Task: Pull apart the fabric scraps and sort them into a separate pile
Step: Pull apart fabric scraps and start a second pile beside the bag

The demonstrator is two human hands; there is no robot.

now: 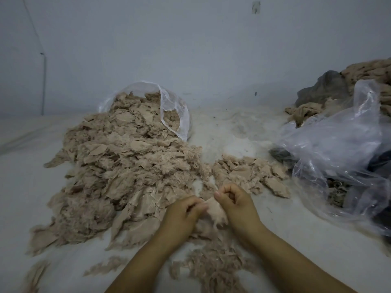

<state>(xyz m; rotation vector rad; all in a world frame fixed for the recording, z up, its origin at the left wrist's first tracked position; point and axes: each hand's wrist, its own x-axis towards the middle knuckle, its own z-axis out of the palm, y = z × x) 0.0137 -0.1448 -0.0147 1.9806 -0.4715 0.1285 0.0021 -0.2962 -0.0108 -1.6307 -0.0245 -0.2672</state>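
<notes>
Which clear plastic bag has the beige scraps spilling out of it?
The far-left bag by the wall: its open mouth feeds the big beige pile. The crumpled right bag covers dark fabric instead.

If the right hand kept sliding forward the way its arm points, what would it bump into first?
Probably the small scrap pile just beyond the right hand, which pinches a fuzzy scrap with the left hand. Depth is hard to judge from one view.

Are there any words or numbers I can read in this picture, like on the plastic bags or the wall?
None: no words, numbers or labels can be read anywhere.
The clear bag by the big scrap pile is plain.
The crumpled bag on the right is plain too.
The small mark on the wall is blurred and shows no letters.
</notes>
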